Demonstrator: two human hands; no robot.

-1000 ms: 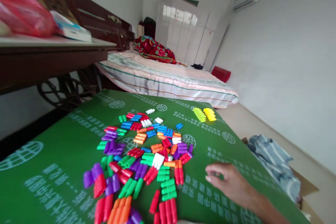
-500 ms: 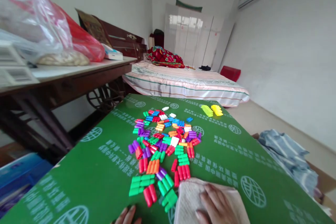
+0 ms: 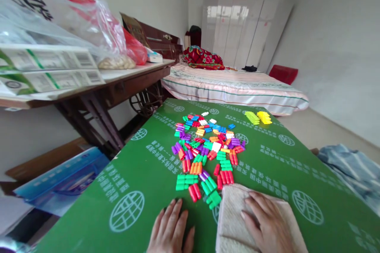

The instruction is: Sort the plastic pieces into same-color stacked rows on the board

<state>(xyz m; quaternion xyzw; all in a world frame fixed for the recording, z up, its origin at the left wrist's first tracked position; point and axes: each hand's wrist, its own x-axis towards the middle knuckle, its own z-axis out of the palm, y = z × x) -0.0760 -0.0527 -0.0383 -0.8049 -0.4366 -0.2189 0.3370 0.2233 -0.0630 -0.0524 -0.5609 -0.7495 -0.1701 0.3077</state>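
Observation:
My left hand point(image 3: 170, 227) lies flat on the green board point(image 3: 97, 189) with its fingers stretched forward, holding nothing. My right hand point(image 3: 267, 221) rests with fingers spread on a folded pale cloth point(image 3: 233, 217) and does not grip it. Just ahead of both hands lies a loose pile of small plastic building pieces in several colours. Closest to my left hand are a red piece point(image 3: 194, 192) and a joined green block point(image 3: 186, 182). Another green piece point(image 3: 213, 200) lies by the cloth's left edge. Farther off stand a lime-green block point(image 3: 252, 118) and a yellow block point(image 3: 264, 118).
On the left, a sewing-machine table point(image 3: 118, 77) bears plastic bags point(image 3: 109, 35) and stacked boxes point(image 3: 53, 69). A blue container point(image 3: 68, 182) sits low beside the board. Behind it is a bed point(image 3: 237, 91). Blue striped fabric point(image 3: 350, 170) lies at right.
The view has turned left and down, so the scene sits further right and higher in the frame. More of my left hand now shows. My right hand stays on the cloth.

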